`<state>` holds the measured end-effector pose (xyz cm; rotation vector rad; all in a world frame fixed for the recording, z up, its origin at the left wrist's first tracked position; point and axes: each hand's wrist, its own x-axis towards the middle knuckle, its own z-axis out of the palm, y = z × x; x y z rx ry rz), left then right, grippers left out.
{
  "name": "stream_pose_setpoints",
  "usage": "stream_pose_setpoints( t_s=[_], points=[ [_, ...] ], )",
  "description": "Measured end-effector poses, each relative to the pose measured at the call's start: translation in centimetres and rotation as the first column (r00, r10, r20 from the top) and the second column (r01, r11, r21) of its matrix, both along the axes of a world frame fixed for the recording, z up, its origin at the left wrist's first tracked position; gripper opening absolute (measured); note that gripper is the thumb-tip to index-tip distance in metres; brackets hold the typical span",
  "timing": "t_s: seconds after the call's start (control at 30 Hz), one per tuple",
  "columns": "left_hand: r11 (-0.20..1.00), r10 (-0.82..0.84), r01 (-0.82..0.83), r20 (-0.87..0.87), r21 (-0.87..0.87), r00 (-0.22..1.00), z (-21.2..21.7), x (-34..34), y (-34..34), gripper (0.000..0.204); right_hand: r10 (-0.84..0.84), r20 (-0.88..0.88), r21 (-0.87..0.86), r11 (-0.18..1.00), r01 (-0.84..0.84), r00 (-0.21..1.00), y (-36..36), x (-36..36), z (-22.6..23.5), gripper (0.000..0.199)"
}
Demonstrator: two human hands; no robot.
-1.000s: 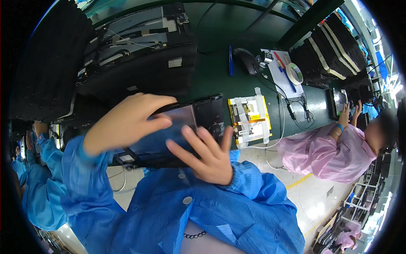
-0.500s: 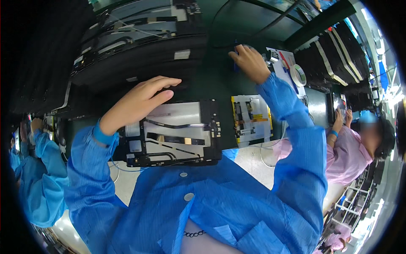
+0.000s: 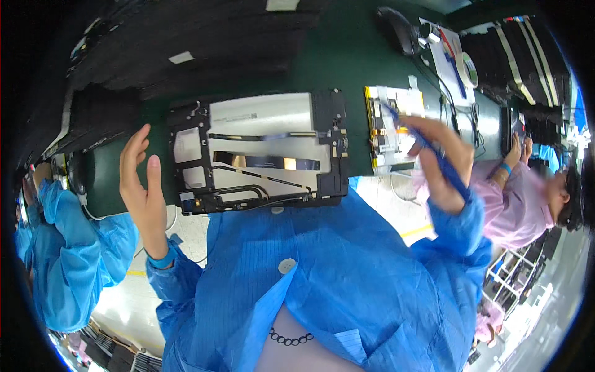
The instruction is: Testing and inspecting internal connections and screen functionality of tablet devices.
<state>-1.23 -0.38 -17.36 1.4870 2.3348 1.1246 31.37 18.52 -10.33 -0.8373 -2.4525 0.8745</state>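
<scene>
An opened tablet-like device [image 3: 266, 118], black-edged with a silvery middle and dark flat cables, lies in front of me. My left hand [image 3: 141, 180] is beside its left edge, fingers stretched out and thumb apart, holding nothing. My right hand [image 3: 447, 162], blurred by motion, grips a slim blue tool [image 3: 446, 166]; whether it is tweezers or a pen I cannot tell. Its tip points over a flat battery-like pack [image 3: 387, 139] with yellow edges and clear tape, to the right of the device. The hand covers part of that pack.
Stacked black panels [image 3: 235, 56] rise at the far left. A black mouse [image 3: 396, 28], a tape roll [image 3: 466, 69] and a paper sheet [image 3: 446, 56] with pens are at the far right. Cables [image 3: 476, 127] hang beyond the pack. Co-workers sit left and right, one in pink [image 3: 517, 201].
My right hand has come back from the far side toward the battery-like pack, with the slim blue tool. My left hand has moved off the device to its left. The whole view has shifted.
</scene>
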Motion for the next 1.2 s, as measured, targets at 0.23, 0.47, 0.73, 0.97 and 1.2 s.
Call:
stream_pose_setpoints(
  t_s=[0.23, 0.47, 0.73, 0.97, 1.2],
  points=[
    [0.995, 0.097, -0.104, 0.333, 0.002, 0.938, -4.4, 1.6, -0.7, 0.036, -0.546, -0.285, -0.61, 0.737, 0.29, 0.787, -10.1, -2.5, -7.7, 0.013],
    [0.99, 0.119, -0.13, 0.172, 0.057, 0.978, -4.4, 2.7, -0.1, 0.042, -0.543, -0.21, -0.333, 0.821, 0.463, 0.813, -11.0, -3.7, -9.1, 0.023],
    [0.984, 0.132, -0.155, 0.224, 0.089, 0.966, -4.8, 2.6, -0.1, 0.043, -0.527, -0.21, -0.258, 0.842, 0.473, 0.823, -10.9, -4.4, -8.9, 0.029],
    [0.986, 0.12, -0.141, 0.204, 0.089, 0.972, -4.8, 2.1, -0.6, 0.041, -0.413, -0.211, -0.152, 0.909, 0.388, 0.886, -11.0, -3.8, -8.9, 0.028],
    [0.958, -0.27, 0.286, 0.258, -0.029, 0.928, -2.9, 1.1, -2.5, 0.102, -0.751, -0.501, -0.677, 0.649, 0.347, 0.429, -9.6, 0.7, -10.5, 0.026]
  ],
)
